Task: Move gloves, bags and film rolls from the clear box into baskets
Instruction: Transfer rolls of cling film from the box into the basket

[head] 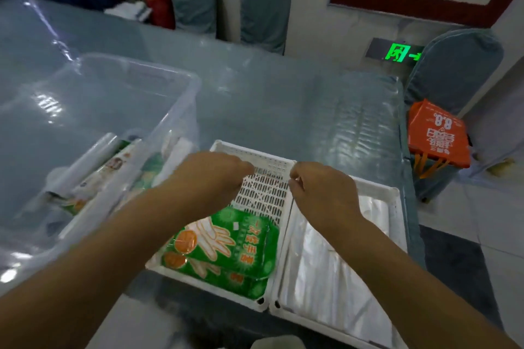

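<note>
Two white slotted baskets stand side by side before me. The left basket (252,156) holds green packs of disposable gloves (226,246) at its near end. Whitish plastic bags (326,269) fill the right basket (394,193). The clear box (158,71) at left contains film rolls (85,161) and more green packs. My left hand (215,176) and my right hand (320,190) hover over the left basket's far end, fingers pinched. Faint creases of a thin clear plastic bag (266,188) seem stretched between them.
The table (283,105) has a blue cloth under clear film. Its right edge is just beyond the right basket. An orange bag (436,133) rests on a covered chair at right. More covered chairs stand at the far side.
</note>
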`<state>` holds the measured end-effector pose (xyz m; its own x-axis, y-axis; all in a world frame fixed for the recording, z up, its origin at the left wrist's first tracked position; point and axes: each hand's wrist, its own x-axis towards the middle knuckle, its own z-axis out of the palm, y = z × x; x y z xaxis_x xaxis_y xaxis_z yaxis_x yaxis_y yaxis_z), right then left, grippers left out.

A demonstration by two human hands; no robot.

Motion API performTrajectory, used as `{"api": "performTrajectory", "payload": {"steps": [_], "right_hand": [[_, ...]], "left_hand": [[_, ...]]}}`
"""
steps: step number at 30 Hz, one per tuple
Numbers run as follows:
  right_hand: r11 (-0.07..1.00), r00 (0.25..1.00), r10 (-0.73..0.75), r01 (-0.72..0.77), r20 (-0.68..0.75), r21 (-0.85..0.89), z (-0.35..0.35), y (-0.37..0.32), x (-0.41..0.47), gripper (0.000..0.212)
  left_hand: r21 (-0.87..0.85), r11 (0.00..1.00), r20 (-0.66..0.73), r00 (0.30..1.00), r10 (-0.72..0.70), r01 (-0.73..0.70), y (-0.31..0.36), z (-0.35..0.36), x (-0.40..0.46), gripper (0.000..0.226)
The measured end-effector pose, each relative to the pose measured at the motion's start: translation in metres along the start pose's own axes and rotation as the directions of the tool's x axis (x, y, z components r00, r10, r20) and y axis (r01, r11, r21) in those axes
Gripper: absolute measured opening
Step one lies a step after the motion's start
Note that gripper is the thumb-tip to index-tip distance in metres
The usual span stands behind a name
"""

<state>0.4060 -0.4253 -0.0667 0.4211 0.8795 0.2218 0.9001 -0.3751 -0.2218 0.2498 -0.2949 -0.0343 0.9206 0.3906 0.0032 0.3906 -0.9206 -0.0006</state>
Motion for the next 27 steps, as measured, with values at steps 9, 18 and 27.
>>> {"api": "performTrajectory", "payload": {"steps": [9, 18, 27], "right_hand": [[0.976, 0.97, -0.216, 0.214, -0.112, -0.026, -0.014, -0.133, 0.069, 0.011], [0.967, 0.965, -0.253, 0.253, -0.065, -0.004, 0.056, -0.308, 0.144, 0.007], [0.942, 0.85, 0.041, 0.141, 0.525, -0.304, 0.161, -0.371, 0.22, 0.013]], "left_hand": [[0.085, 0.968, -0.098, 0.969, -0.229, 0.237, -0.159, -0.059, -0.097, 0.031], [0.128, 0.952, 0.071, 0.955, -0.287, 0.277, -0.349, -0.017, -0.15, 0.032], [0.051, 0.999, 0.047, 0.999, 0.012, -0.014, -0.427, 0.012, -0.157, 0.035]]}}
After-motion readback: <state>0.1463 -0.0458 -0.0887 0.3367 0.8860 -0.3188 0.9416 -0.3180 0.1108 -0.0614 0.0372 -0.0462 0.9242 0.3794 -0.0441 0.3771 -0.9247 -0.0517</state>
